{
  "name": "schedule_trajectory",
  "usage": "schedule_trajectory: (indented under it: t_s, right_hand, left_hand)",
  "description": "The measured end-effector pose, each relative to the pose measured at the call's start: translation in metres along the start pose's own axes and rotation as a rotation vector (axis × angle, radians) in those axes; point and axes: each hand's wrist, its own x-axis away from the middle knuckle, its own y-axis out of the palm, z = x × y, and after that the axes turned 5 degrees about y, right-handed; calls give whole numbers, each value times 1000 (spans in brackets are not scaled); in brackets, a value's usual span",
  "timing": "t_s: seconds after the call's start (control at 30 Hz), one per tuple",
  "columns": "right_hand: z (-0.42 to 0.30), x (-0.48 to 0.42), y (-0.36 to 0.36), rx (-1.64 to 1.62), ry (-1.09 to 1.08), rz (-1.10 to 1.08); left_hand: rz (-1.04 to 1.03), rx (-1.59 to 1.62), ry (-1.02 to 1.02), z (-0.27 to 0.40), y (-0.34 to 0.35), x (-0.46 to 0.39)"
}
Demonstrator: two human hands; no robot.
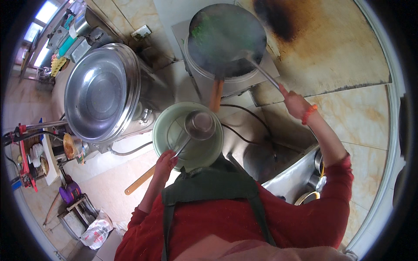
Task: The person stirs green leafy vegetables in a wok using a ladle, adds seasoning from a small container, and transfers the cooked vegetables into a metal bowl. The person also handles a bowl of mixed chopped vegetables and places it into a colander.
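Steam rises from a large dark wok (228, 70) on a round stove ring, with green leafy food (209, 31) inside it. My right hand (296, 103) grips the shaft of a long metal-shafted cooking tool (266, 74), whose head is in the wok, blurred by steam. A wooden handle (216, 94) sticks out from the wok towards me. My left hand (166, 163) holds a metal ladle (200, 125) by its shaft, its bowl over a pale green plastic bucket (158, 135); the ladle's wooden end points down to the left. What the bucket holds is unclear.
Stacked wide metal basins (99, 93) stand left of the bucket. Black hoses (243, 109) run below the stove. Metal containers (307, 197) sit on a steel surface at the lower right. A scorched board (326, 49) lines the right of the wok. A plastic bag (98, 230) lies lower left.
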Motion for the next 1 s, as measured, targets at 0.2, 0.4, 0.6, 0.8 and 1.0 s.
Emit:
schedule_trajectory:
  t_s: [0.2, 0.4, 0.6, 0.8, 1.0]
  right_hand:
    - [13, -65, -1, -905, -23, 87]
    - [32, -90, 12, -1514, 120, 86]
    - [-14, -123, -1, -1771, -113, -203]
    - [14, -61, -3, -1522, 163, 2]
    - [-47, -126, 47, -2274, -65, -364]
  left_hand:
    - [-57, -71, 32, 8, 32, -6]
    - [-215, -189, 5, 6, 75, -36]
    - [-361, 177, -138, 13, 201, -108]
    - [-453, -172, 148, 35, 167, -154]
    - [-370, -257, 95, 95, 165, -126]
